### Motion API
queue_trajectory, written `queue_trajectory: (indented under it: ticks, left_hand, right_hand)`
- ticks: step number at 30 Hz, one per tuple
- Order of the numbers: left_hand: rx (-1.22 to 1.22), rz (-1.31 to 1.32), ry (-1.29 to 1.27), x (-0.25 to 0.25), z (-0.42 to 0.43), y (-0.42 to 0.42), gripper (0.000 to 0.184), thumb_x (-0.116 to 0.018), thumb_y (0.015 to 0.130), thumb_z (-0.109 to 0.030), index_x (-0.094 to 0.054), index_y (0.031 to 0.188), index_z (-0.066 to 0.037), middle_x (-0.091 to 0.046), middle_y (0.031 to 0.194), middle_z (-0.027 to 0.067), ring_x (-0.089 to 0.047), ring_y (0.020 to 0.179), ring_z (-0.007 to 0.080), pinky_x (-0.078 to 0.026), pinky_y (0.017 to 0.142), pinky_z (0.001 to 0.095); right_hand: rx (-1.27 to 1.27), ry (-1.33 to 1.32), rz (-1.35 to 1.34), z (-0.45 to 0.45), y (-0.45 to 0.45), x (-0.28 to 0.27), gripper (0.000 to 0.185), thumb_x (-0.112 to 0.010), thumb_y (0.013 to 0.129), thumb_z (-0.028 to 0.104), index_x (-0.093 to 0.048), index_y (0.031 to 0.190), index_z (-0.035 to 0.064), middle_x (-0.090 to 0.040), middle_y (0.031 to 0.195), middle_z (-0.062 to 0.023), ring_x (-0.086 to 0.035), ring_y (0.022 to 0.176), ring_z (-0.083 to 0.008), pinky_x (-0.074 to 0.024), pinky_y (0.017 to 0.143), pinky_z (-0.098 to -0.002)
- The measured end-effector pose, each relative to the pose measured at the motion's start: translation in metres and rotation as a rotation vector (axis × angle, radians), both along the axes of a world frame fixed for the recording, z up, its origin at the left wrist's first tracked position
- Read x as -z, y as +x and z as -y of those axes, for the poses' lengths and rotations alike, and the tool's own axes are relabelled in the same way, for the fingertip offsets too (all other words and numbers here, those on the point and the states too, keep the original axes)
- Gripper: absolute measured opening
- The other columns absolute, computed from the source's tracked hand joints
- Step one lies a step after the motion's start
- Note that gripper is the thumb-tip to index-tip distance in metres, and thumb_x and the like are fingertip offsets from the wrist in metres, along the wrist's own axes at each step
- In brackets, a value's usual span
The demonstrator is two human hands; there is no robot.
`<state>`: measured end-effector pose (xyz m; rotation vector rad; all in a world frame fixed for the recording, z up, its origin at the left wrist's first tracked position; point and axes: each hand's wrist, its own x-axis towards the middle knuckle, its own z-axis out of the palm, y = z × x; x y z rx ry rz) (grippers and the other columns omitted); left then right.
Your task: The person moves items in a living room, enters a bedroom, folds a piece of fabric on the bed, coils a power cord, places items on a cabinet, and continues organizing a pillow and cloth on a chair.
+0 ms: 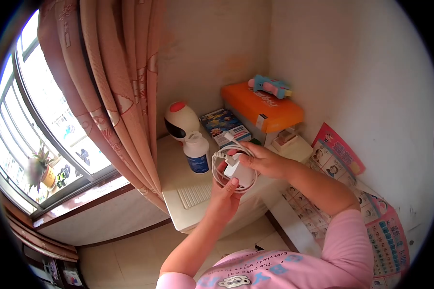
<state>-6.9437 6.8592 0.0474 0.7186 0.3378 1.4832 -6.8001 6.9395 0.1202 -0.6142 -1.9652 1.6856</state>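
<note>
A white charger (pixel 242 175) with its white cable (pixel 215 169) wound in loops is held up between my two hands, above the front of a cream-coloured cabinet top. My left hand (pixel 225 195) grips the lower side of the loops, its thumb pressed against the charger. On the upper right, my right hand (pixel 266 161) has its fingers closed around the cable and the charger's edge. One cable end with a plug (pixel 230 137) sticks up past the right fingers. Parts of the fingers are hidden behind the charger and loops.
A white bottle with a blue label (pixel 197 156) stands left of my hands, before a white-and-black rounded device (pixel 181 120). Behind are a boxed item (pixel 225 124) and an orange box (pixel 260 108) with a toy (pixel 271 86) on top. Posters (pixel 340 154) line the right.
</note>
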Motion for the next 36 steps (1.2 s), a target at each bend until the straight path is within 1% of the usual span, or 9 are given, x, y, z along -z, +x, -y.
queue_trajectory:
  ticks: [4,5,8,15,18,22,28,31,36]
  left_hand:
    - [-0.083,-0.066,-0.121,0.008,-0.001,0.015,0.058,-0.065,0.084,-0.021,-0.034,0.132,-0.011,-0.049,0.125,0.0089,-0.056,0.109,0.0266,-0.054,0.083,0.0423]
    - [-0.114,-0.097,-0.167,0.007,-0.001,0.016,0.053,-0.061,0.086,-0.018,-0.034,0.131,-0.012,-0.051,0.123,0.0089,-0.058,0.106,0.0261,-0.054,0.081,0.0419]
    - [-0.108,-0.031,-0.194,0.002,0.002,0.02,0.051,-0.061,0.086,-0.009,-0.034,0.129,-0.008,-0.05,0.122,0.011,-0.059,0.104,0.0248,-0.055,0.08,0.0401]
    - [-0.199,-0.086,-0.181,0.017,-0.004,0.025,0.046,-0.055,0.091,-0.013,-0.032,0.131,-0.008,-0.05,0.122,0.011,-0.058,0.105,0.0242,-0.054,0.082,0.0393]
    - [-0.195,-0.149,-0.149,0.026,-0.006,0.027,0.045,-0.052,0.093,-0.014,-0.03,0.133,-0.008,-0.05,0.122,0.0108,-0.057,0.105,0.0225,-0.053,0.083,0.0374]
    - [-0.16,-0.325,-0.145,0.022,-0.009,0.03,0.048,-0.052,0.094,-0.018,-0.027,0.134,-0.008,-0.05,0.123,0.0093,-0.055,0.109,0.0208,-0.051,0.086,0.0366]
    - [-0.174,-0.396,-0.147,0.013,-0.006,0.02,0.05,-0.049,0.095,-0.024,-0.025,0.136,-0.009,-0.045,0.127,0.0101,-0.052,0.113,0.0226,-0.049,0.087,0.037]
    - [-0.175,-0.43,-0.167,0.014,0.008,0.008,0.052,-0.046,0.094,-0.025,-0.024,0.138,-0.01,-0.039,0.131,0.0146,-0.048,0.117,0.0283,-0.043,0.093,0.0408]
    - [-0.059,-0.447,-0.138,0.023,0.032,-0.018,0.046,-0.047,0.094,-0.023,-0.031,0.134,-0.008,-0.042,0.128,0.014,-0.051,0.112,0.0262,-0.045,0.09,0.0387]
  right_hand:
    - [0.105,0.103,0.119,-0.008,0.008,0.022,0.047,-0.048,0.096,0.032,-0.039,0.131,0.002,-0.052,0.119,-0.0065,-0.048,0.109,-0.0116,-0.0389,0.093,-0.0275]
    - [0.138,0.193,0.108,-0.01,0.009,0.027,0.039,-0.049,0.095,0.03,-0.044,0.121,0.0014,-0.055,0.105,-0.0055,-0.051,0.084,-0.0101,-0.0457,0.075,-0.0273]
    - [0.188,0.374,0.018,-0.014,0.012,0.031,0.037,-0.05,0.094,0.028,-0.045,0.119,0.0012,-0.054,0.102,-0.0051,-0.051,0.08,-0.0095,-0.046,0.071,-0.0268]
    - [0.182,0.155,0.089,-0.018,0.026,0.053,0.035,-0.05,0.094,0.023,-0.045,0.12,-0.0001,-0.056,0.1,-0.0084,-0.053,0.086,-0.0128,-0.0465,0.076,-0.0283]
    - [0.14,0.058,0.056,-0.017,0.03,0.051,0.039,-0.055,0.092,0.023,-0.044,0.121,-0.001,-0.058,0.104,-0.0112,-0.055,0.093,-0.015,-0.0468,0.079,-0.0295]
    - [0.143,0.06,0.261,-0.011,0.037,0.033,0.054,-0.065,0.085,0.019,-0.039,0.128,-0.0003,-0.055,0.111,-0.0085,-0.052,0.1,-0.0127,-0.0436,0.088,-0.0281]
    - [0.299,0.205,-0.001,-0.016,0.032,0.029,0.045,-0.065,0.084,0.015,-0.044,0.12,-0.0023,-0.059,0.107,-0.0103,-0.053,0.099,-0.0139,-0.0442,0.087,-0.03]
    - [0.379,0.351,0.039,-0.044,0.033,0.006,0.044,-0.064,0.083,0.011,-0.045,0.121,-0.0013,-0.059,0.107,-0.0113,-0.055,0.098,-0.0157,-0.0449,0.086,-0.0304]
    - [0.422,0.518,0.028,-0.113,0.012,-0.016,0.046,-0.063,0.082,0.013,-0.045,0.122,-0.0009,-0.059,0.108,-0.0169,-0.057,0.098,-0.0235,-0.0443,0.087,-0.0336]
